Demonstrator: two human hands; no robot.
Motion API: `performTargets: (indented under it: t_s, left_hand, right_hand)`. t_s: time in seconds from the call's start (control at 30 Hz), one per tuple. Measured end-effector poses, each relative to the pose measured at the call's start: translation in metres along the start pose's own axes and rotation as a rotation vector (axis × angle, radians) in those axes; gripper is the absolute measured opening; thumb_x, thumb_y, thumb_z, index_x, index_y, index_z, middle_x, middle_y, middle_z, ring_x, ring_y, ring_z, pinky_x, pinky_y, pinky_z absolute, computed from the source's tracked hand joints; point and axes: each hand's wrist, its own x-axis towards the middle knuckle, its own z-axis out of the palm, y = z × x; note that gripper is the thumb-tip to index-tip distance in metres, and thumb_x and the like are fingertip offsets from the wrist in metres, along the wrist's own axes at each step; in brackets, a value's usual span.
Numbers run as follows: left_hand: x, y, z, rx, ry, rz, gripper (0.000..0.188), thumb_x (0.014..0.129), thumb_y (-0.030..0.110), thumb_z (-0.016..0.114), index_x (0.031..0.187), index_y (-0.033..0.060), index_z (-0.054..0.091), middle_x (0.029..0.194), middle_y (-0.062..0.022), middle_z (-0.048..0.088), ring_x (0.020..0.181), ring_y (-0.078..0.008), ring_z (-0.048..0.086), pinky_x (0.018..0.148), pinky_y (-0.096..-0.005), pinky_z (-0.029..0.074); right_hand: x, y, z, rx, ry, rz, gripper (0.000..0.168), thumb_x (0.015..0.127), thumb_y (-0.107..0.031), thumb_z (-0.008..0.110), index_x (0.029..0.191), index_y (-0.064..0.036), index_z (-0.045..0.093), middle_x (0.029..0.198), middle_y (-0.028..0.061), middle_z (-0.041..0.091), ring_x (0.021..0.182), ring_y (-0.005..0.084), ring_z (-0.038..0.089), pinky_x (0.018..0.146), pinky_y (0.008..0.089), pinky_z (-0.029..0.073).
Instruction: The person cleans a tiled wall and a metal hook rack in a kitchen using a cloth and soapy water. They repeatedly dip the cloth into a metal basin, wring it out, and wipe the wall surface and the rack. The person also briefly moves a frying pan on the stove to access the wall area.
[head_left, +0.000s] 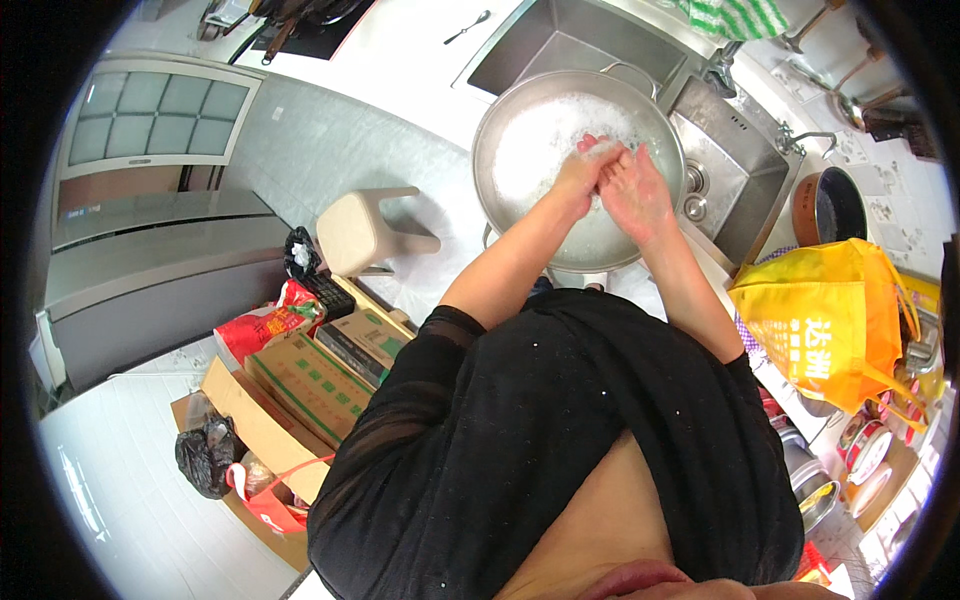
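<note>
A wide metal basin (501, 217) full of white suds (536, 139) rests over the front of a stainless steel sink. Above the foamy water my left hand (589, 171) and my right hand (639, 193) meet, fingers touching. Foam clings to the fingers of my left hand. My right hand lies with its thumb raised apart, its fingertips partly covered by my left hand. Whether a small thing is held between them is hidden.
Two sink bowls (731, 142) lie behind and right, with a faucet (814, 139). A dark-lined pot (840, 206) and a yellow bag (795, 322) stand at right. A beige stool (349, 232) and cardboard boxes (300, 386) occupy the floor area at left. A spoon (466, 28) lies on the counter.
</note>
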Motion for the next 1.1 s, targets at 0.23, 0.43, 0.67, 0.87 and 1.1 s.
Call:
performTargets:
  t_s: [0.23,0.43,0.67,0.87,1.1]
  left_hand:
    - [0.011,0.010,0.001,0.139,0.056,-0.026,0.023,0.094,0.024,0.066,0.103,0.0033,0.069,0.090,-0.0060,0.070,0.075,-0.0143,0.060,0.067,-0.0298,0.047]
    - [0.018,0.024,-0.027,0.784,0.057,0.267,0.034,0.099,0.034,0.057,0.096,0.0049,0.074,0.087,-0.0114,0.074,0.071,-0.0182,0.062,0.066,-0.0344,0.048]
    - [-0.021,0.014,-0.008,1.691,-0.031,0.596,0.017,0.078,0.022,0.066,0.085,0.0067,0.066,0.085,-0.0169,0.068,0.080,-0.0349,0.068,0.068,-0.0447,0.054]
    - [-0.034,0.015,-0.003,1.808,-0.058,0.683,0.020,0.086,0.015,0.062,0.103,0.0062,0.065,0.100,-0.0120,0.070,0.071,-0.0339,0.068,0.063,-0.0453,0.053]
    - [-0.066,0.053,-0.001,1.971,-0.158,0.779,0.029,0.084,0.004,0.060,0.111,0.0090,0.067,0.111,-0.0098,0.065,0.090,-0.0295,0.067,0.073,-0.0415,0.055]
  right_hand:
    - [-0.013,-0.006,0.002,-0.214,-0.009,-0.089,0.058,0.104,-0.039,0.047,0.137,0.008,0.039,0.141,0.0187,0.046,0.135,0.0283,0.042,0.119,0.0400,0.028]
    - [-0.025,-0.004,-0.015,-0.651,0.056,-0.213,0.056,0.098,-0.030,0.062,0.140,0.002,0.042,0.136,0.0155,0.049,0.129,0.0244,0.047,0.113,0.0362,0.033]
    - [0.003,0.023,0.021,-0.797,0.362,-0.052,0.055,0.093,-0.024,0.067,0.137,0.001,0.044,0.136,0.0164,0.051,0.122,0.0225,0.053,0.101,0.0385,0.045]
    - [0.060,-0.008,-0.026,-0.965,0.264,-0.032,0.026,0.098,-0.016,0.056,0.117,0.001,0.062,0.103,0.0140,0.068,0.086,0.0231,0.067,0.080,0.0372,0.055]
    - [0.083,-0.050,-0.044,-1.552,0.099,-0.278,0.031,0.095,-0.029,0.061,0.111,-0.002,0.066,0.106,0.0137,0.069,0.092,0.0278,0.067,0.084,0.0382,0.054]
